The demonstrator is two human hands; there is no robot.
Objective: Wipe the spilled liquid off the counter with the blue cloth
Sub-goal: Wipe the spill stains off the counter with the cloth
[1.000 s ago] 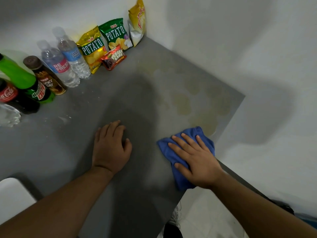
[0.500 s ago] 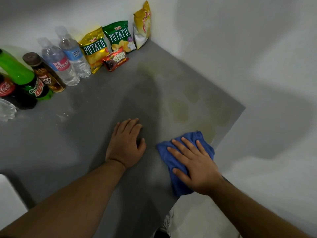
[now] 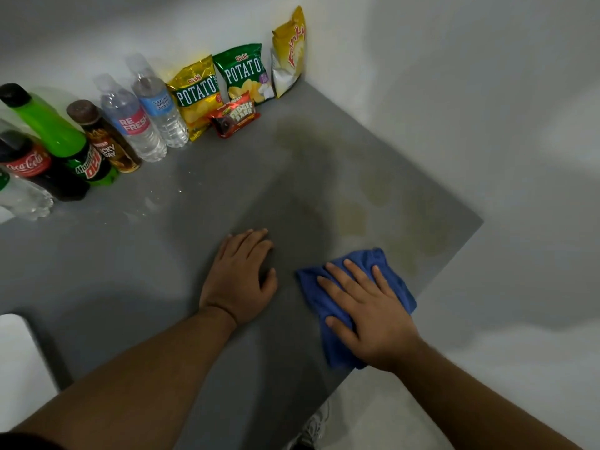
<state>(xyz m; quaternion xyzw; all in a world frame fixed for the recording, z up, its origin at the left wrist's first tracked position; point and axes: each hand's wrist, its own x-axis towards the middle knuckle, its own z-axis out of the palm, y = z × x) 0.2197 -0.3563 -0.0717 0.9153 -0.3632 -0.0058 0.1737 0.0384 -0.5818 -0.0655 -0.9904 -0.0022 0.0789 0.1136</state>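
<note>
The blue cloth [image 3: 331, 306] lies crumpled on the grey counter [image 3: 136, 261] near its right front corner. My right hand [image 3: 367, 306] presses flat on top of the cloth, fingers spread. Yellowish patches of spilled liquid [image 3: 373, 190] spread over the counter beyond the cloth, toward the far right corner and the right edge. My left hand [image 3: 240, 277] rests palm down on the bare counter just left of the cloth, holding nothing.
Along the back wall stand several drink bottles [image 3: 130, 125] and snack bags [image 3: 198, 92], with a small Fudgee Barr packet [image 3: 237, 116] in front. The counter's right edge [image 3: 448, 264] drops off beside the cloth. A white object [image 3: 19, 368] sits at the lower left.
My left hand slid right, closer to the cloth. My right hand stays pressed on the cloth at nearly the same spot by the right edge.
</note>
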